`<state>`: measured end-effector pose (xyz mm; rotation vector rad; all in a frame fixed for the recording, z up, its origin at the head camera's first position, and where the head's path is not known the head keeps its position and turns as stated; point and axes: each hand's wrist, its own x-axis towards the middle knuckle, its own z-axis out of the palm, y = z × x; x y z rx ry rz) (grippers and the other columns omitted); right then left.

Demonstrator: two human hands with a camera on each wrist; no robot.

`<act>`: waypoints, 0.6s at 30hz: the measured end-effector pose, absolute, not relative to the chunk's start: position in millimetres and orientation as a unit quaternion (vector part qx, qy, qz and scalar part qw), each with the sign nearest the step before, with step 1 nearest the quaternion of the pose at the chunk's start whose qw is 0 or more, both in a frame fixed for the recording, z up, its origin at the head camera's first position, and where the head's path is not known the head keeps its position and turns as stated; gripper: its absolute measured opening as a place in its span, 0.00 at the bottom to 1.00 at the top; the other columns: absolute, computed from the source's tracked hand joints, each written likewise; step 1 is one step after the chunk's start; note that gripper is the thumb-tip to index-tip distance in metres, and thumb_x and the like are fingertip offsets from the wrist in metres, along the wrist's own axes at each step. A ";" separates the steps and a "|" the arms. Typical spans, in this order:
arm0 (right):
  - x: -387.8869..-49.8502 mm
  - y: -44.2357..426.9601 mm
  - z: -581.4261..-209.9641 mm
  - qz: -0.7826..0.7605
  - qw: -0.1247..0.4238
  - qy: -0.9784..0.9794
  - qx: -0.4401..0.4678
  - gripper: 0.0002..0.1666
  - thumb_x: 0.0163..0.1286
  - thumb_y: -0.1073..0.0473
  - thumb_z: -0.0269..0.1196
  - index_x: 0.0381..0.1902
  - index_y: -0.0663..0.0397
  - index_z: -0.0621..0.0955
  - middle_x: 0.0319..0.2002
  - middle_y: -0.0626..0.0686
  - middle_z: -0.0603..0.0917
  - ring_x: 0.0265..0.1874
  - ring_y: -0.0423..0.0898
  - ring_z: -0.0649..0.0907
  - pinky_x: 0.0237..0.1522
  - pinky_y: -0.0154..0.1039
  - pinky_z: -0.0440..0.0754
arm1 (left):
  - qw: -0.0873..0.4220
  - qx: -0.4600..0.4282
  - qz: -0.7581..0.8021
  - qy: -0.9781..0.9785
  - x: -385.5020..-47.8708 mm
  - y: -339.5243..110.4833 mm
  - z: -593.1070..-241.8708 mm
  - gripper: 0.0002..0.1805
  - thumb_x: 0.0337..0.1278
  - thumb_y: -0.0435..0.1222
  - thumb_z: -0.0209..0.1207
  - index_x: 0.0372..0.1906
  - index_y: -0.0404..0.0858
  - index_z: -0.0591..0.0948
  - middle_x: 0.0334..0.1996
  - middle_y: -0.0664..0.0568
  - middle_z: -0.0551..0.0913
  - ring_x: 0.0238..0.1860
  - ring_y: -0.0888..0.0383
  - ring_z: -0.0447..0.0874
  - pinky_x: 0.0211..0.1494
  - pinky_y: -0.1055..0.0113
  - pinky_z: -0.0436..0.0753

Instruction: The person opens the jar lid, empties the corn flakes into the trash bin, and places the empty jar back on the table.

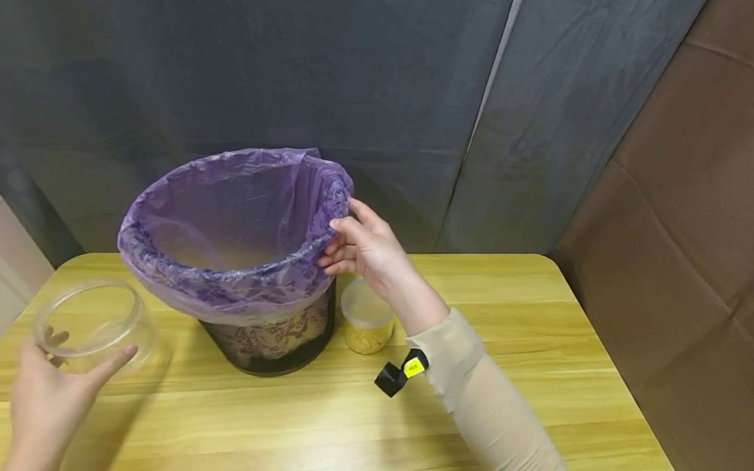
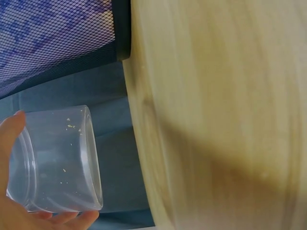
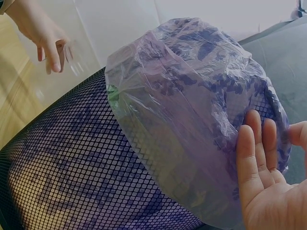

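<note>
A clear plastic jar, with a few small crumbs on its wall in the left wrist view, is gripped by my left hand, held tilted above the table's left side. My right hand holds the right rim of a black mesh bin lined with a purple plastic bag; in the right wrist view its fingers lie against the bag's outside, the thumb at the rim. The bin leans to the left.
A lidded clear tub of yellow bits stands just right of the bin, below my right hand. A black device with a yellow label is at my right wrist. Grey curtain hangs behind the wooden table.
</note>
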<state>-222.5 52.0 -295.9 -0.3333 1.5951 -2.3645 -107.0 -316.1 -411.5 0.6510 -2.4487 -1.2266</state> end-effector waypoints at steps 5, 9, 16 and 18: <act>-222.5 52.2 -295.9 -0.815 0.136 0.551 -0.115 0.35 0.67 0.65 0.53 0.71 0.53 0.58 0.21 0.55 0.77 0.17 0.48 0.82 0.24 0.40 0.83 | 0.159 0.218 -0.424 -0.865 -108.6 -314.8 -419.6 0.56 0.43 0.47 0.73 0.71 0.30 0.53 0.64 0.30 0.62 0.60 0.34 0.61 0.58 0.39 0.62; -222.5 52.5 -296.0 -0.815 0.137 0.551 -0.116 0.36 0.66 0.65 0.53 0.71 0.52 0.59 0.21 0.55 0.77 0.18 0.48 0.82 0.24 0.40 0.84 | 0.145 0.211 -0.425 -0.868 -109.6 -311.4 -423.4 0.58 0.43 0.47 0.73 0.71 0.30 0.50 0.65 0.29 0.60 0.61 0.32 0.60 0.57 0.38 0.62; -222.8 53.1 -296.0 -0.814 0.137 0.552 -0.118 0.35 0.67 0.65 0.53 0.71 0.52 0.59 0.21 0.56 0.77 0.18 0.48 0.82 0.24 0.40 0.84 | 0.133 0.177 -0.447 -0.866 -110.4 -307.7 -429.6 0.59 0.45 0.46 0.73 0.72 0.28 0.46 0.65 0.24 0.56 0.63 0.26 0.56 0.59 0.33 0.59; -222.8 53.2 -295.8 -0.814 0.136 0.552 -0.118 0.34 0.67 0.65 0.53 0.71 0.52 0.60 0.21 0.56 0.77 0.18 0.48 0.82 0.24 0.40 0.84 | 0.127 0.168 -0.449 -0.868 -111.6 -307.4 -431.1 0.60 0.45 0.45 0.73 0.72 0.27 0.45 0.66 0.23 0.55 0.63 0.25 0.55 0.60 0.32 0.58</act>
